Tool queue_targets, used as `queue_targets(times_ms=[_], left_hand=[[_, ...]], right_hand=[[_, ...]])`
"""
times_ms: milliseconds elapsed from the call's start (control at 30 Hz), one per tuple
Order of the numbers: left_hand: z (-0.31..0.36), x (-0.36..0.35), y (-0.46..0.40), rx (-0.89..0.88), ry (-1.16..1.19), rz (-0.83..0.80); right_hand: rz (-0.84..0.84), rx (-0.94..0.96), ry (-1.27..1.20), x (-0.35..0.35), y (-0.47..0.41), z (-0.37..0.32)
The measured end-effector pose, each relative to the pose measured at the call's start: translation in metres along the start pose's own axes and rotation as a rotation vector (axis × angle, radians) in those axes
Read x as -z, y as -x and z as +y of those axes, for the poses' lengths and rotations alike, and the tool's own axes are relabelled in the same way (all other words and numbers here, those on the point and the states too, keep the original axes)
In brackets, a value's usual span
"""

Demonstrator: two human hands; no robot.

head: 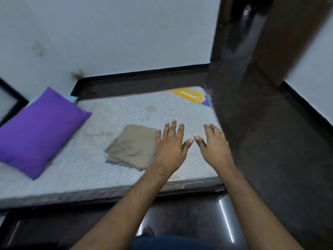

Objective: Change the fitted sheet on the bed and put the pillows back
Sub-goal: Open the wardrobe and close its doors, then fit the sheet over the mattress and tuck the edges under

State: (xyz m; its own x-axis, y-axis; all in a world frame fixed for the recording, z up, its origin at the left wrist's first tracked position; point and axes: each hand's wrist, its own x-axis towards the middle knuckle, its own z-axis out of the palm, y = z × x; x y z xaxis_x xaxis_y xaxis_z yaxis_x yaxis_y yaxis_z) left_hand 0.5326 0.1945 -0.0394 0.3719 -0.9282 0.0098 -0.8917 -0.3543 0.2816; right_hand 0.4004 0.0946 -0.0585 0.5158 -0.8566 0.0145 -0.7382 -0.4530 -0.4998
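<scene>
A bare white quilted mattress (90, 168) lies low on the dark floor. A folded beige sheet (132, 147) rests on it near the middle. A purple pillow (38, 130) lies at the left end, partly over the mattress edge. My left hand (171, 143) hovers palm down with fingers spread, just right of the folded sheet and overlapping its right edge in view. My right hand (214, 143) is spread the same way over the mattress's right part. Neither hand holds anything.
A yellow and blue label (192, 95) marks the mattress's far right corner. White walls with a black skirting (144, 72) run behind. A brown door (281, 38) stands at the right. Dark glossy floor (270, 141) surrounds the mattress.
</scene>
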Motion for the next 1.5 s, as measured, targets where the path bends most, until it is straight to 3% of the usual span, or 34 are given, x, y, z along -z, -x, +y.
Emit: queue_targets(times_ms=[433,600,900,1133,1500], left_hand=[[-0.250,0.041,0.087,0.268,0.029,0.008],[-0.313,0.048,0.110,0.354,0.091,0.024],[-0.376,0.031,0.101,0.482,0.179,0.006],[-0.405,-0.005,0.044,0.553,0.197,-0.099],[-0.469,-0.116,-0.040,0.788,0.318,-0.134]], right_hand=[[-0.213,0.175,0.113,-0.151,-0.006,-0.216],[-0.288,0.199,0.176,-0.186,-0.011,-0.266],[-0.414,0.251,0.256,-0.235,-0.057,-0.302],[-0.540,0.246,0.266,-0.290,-0.122,-0.293],[-0.824,0.343,0.366,-0.449,-0.217,-0.276]])
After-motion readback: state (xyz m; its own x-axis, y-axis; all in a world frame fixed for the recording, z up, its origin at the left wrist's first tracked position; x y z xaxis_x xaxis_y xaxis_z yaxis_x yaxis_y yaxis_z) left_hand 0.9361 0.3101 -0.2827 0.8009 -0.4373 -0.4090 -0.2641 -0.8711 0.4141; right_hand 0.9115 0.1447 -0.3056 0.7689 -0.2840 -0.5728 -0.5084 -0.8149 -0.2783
